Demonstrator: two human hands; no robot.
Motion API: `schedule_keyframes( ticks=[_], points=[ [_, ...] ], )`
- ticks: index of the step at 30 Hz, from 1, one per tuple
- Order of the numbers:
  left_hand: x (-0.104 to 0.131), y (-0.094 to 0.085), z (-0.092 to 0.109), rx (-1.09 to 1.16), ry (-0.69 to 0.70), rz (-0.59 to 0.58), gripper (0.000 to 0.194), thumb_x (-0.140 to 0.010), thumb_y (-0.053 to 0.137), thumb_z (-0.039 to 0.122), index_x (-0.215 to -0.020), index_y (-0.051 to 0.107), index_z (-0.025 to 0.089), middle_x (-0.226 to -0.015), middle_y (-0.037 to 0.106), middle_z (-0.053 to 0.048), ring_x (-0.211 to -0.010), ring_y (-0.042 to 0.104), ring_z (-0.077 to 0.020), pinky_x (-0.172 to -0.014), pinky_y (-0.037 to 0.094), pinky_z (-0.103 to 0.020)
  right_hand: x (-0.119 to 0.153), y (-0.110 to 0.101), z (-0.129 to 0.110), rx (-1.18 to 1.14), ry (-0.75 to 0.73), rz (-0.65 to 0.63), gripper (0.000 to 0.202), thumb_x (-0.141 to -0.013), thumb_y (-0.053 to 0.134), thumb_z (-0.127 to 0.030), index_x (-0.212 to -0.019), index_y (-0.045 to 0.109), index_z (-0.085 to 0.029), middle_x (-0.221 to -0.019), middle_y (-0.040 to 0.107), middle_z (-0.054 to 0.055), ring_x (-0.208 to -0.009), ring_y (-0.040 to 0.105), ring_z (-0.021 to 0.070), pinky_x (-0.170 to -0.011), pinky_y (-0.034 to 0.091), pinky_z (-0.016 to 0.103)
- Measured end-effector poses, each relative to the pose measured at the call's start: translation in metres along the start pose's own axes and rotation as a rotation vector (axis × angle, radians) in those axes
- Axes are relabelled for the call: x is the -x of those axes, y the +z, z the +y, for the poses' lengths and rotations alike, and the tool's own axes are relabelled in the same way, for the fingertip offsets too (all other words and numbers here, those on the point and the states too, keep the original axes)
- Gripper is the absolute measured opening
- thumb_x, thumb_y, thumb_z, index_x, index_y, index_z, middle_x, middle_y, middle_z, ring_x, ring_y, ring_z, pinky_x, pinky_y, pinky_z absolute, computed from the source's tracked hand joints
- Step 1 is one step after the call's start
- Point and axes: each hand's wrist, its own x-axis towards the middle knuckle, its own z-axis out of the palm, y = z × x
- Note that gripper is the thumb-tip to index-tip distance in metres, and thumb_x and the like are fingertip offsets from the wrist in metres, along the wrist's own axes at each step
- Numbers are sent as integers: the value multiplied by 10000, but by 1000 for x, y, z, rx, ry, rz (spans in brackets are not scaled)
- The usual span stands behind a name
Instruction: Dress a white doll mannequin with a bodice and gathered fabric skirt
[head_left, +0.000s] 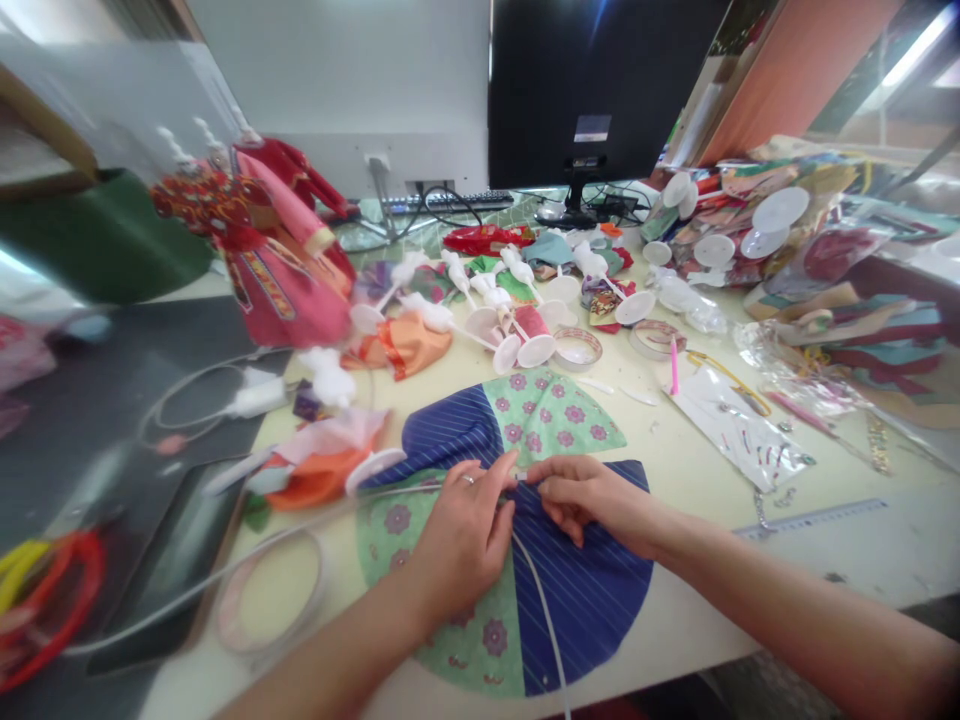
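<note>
A round patchwork cloth (585,600) of navy striped and green flowered pieces lies on the table in front of me. Above its middle, my left hand (472,520) is closed on a thin white cable (322,522), which runs off to the left. My right hand (585,498) meets it fingertip to fingertip, pinching a small whitish piece (521,477) at the cable. Another length of white cable (541,590) hangs down across the cloth to the near edge. The exact shape of the small piece is too small to make out.
White doll forms with stands (535,350) lie behind the cloth. Dressed figures (289,270) stand back left, a monitor (592,90) behind. Tape rolls (259,590), a dark tablet (169,560), a ruler (817,518) and bagged fabrics (885,330) surround the work area.
</note>
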Motion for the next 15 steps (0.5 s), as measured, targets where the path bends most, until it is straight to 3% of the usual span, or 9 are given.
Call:
schedule_keyframes(
  ticks=[15],
  points=[
    [0,-1,0,-6,-5,4,493,-880,404,128,-1348,256,180,-1073,623,-71,-1012,540,-198,-992,349,-459,1,-1,0,17,20,-3,188,-759,540,-238,-925,576,-158,-544,531,-52,-398,449,57,-401,384,171]
  ],
)
